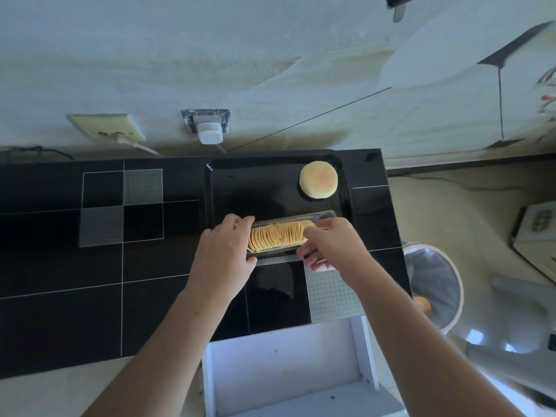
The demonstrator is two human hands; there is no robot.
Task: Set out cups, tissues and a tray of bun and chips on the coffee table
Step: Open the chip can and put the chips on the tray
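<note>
A glossy black tray [264,188] lies on the black tiled counter [99,266], against the wall. A round pale bun [318,180] sits in the tray's far right corner. A clear plastic insert with a row of stacked yellow chips [278,236] rests along the tray's near edge. My left hand [224,254] grips the insert's left end. My right hand [331,245] grips its right end, fingers over the last chips. No cups or tissues are in view.
An open white drawer [285,368] juts out below the counter's near edge. A bin with a grey liner [433,284] stands on the floor to the right. Wall sockets [207,127] and a cable sit behind the counter.
</note>
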